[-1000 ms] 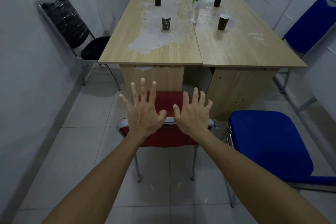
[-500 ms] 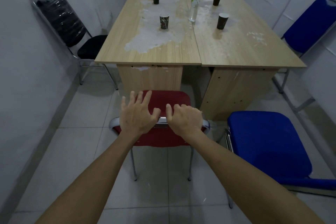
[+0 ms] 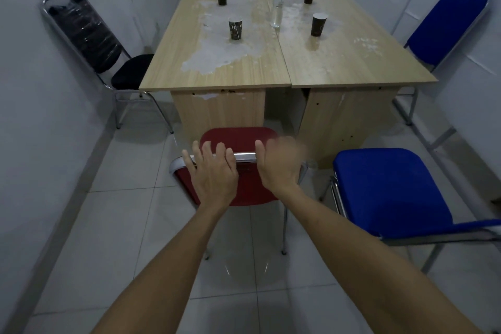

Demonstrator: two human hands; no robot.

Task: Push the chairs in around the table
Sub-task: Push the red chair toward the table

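White walls close in on a narrow tiled room, with a wooden table [image 3: 311, 68] made of two desks set side by side. On it stand four dark paper cups [image 3: 235, 28] and a clear water bottle [image 3: 278, 0] near the far edge. A red chair [image 3: 241, 141] sits at the near edge, its seat close to the table's panel. The left hand [image 3: 214, 173] lies over the chair's chrome top rail [image 3: 245, 157], fingers draped forward. The right hand [image 3: 279, 164] is on the same rail beside it, blurred, so I cannot tell whether it grips. A blue chair [image 3: 387, 190] stands off the near right corner, turned sideways. Another blue chair [image 3: 447, 24] and a black chair [image 3: 92, 38] flank the table.
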